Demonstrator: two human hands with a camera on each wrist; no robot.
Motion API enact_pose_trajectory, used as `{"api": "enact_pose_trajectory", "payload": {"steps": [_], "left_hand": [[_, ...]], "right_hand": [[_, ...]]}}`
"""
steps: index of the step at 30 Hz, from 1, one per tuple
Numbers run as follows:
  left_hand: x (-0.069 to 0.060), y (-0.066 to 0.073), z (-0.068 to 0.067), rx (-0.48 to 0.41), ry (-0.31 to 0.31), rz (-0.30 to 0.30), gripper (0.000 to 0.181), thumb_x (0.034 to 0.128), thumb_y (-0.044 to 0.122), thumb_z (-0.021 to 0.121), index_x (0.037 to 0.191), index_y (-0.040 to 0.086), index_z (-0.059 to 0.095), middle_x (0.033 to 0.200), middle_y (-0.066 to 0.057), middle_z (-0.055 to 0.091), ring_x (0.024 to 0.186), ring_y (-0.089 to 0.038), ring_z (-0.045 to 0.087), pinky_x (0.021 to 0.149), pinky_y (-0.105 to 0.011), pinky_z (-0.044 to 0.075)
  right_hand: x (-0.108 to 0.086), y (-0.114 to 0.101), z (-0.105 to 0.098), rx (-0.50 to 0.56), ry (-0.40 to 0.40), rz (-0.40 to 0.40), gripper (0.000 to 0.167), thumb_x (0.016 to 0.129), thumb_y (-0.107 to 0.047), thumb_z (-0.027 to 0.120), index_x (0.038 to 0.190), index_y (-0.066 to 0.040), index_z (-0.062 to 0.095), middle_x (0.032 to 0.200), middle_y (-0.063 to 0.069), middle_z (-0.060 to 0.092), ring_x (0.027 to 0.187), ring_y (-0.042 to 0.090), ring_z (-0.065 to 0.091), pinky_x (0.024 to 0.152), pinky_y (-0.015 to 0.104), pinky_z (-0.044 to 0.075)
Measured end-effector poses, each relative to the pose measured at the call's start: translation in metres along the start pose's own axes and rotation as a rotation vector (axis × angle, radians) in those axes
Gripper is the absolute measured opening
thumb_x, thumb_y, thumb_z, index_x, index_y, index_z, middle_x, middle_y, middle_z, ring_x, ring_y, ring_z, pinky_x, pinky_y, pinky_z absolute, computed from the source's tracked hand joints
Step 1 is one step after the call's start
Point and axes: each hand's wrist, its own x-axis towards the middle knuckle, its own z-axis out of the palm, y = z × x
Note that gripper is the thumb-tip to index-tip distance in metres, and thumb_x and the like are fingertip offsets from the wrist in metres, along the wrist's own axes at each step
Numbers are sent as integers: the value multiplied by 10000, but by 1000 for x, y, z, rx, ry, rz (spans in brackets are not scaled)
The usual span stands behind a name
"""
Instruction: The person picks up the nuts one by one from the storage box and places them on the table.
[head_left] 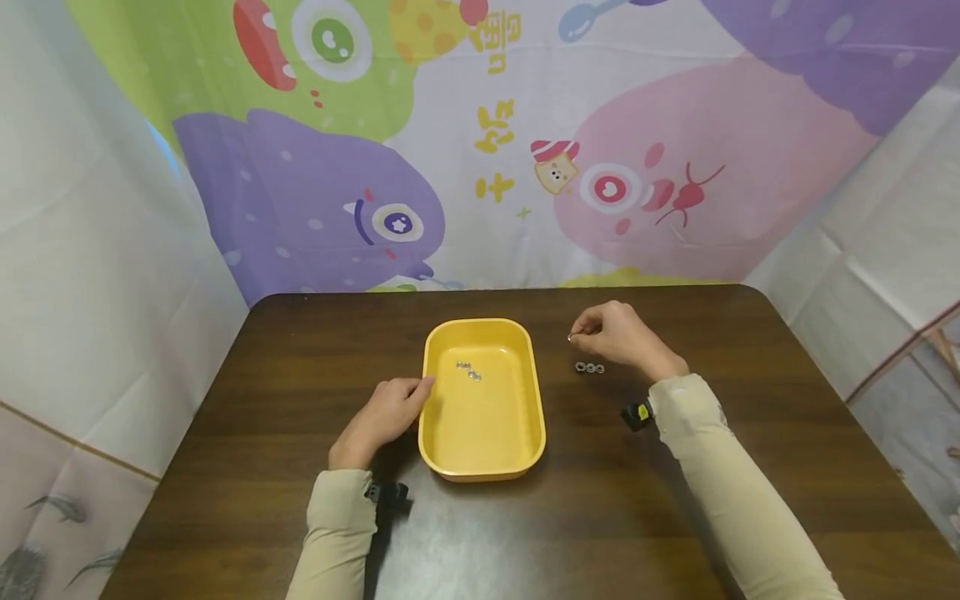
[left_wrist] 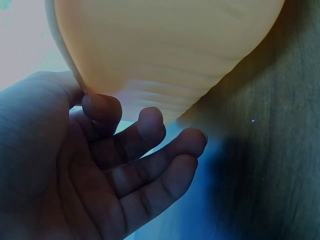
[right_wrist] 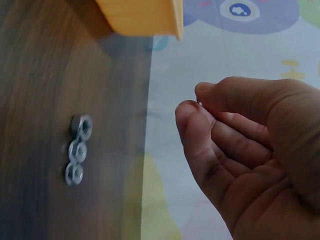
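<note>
A yellow plastic tray [head_left: 480, 433] stands on the table, with several small silvery metal nuts [head_left: 468, 369] lying on its floor toward the far side. My left hand [head_left: 386, 412] grips its left wall, thumb at the rim; the other fingers curl loosely below in the left wrist view. To the right of the tray, my right hand [head_left: 618, 337] is raised over the table. Thumb and index finger pinch a small metal nut [right_wrist: 200, 104], almost wholly hidden by the fingertips. Below this hand, three metal nuts [right_wrist: 77, 150] lie in a row on the table.
The dark wood-grain table [head_left: 262, 467] ends at a rounded far edge. Behind it hangs a cloth [head_left: 487, 233] printed with cartoon monsters, and pale cloths hang at both sides. A small black camera [head_left: 637, 414] is strapped at the right wrist.
</note>
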Motion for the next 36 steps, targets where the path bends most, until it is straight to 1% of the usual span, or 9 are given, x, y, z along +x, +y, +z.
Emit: {"api": "enact_pose_trajectory", "payload": {"steps": [6,11,17,23,31,36], "left_hand": [[0,3,-1,2,2,19,465,1107,351,432,830,48,648,673,-12,515,627,-154,498,639,-304,415],[0,2,-1,2,3,21,452,1107,349,435,842,56,654,674,-15,520,630,-157,502,644,-304,417],[0,1,1,0,2,19,449,1106,342,437,838,56,656,672,-21,531,625,-159,507,641,-305,421],[0,1,1,5,3,18,452,1106,343,437,830,56,650,673,-19,529,627,-156,507,639,-302,421],[0,1,1,-1,1,10,458,1107,356,433,829,62,649,679,-25,540,634,-159,515,637,-306,428],[1,1,-1,2,10,22,460,1105,359,437,835,59,657,679,-20,545,633,-157,517,643,-305,431]], "right_hand": [[-9,14,-4,-19,21,14,53,904,-111,747,921,-64,765,828,40,738,709,136,621,649,295,498],[-17,28,-5,-18,-4,40,60,914,-115,734,935,-69,766,858,39,744,743,137,626,667,304,500],[-25,41,-3,1,-9,63,57,914,-99,729,935,-57,762,843,44,730,712,138,610,642,300,503],[-30,52,1,25,-8,81,64,907,-76,729,934,-25,756,813,48,722,679,120,625,600,273,515],[-34,60,6,42,-16,98,64,907,-71,725,931,-19,755,791,35,723,659,111,632,593,260,506],[-34,65,6,54,-27,99,68,910,-85,734,932,-25,758,788,26,725,672,112,640,599,257,505]]}}
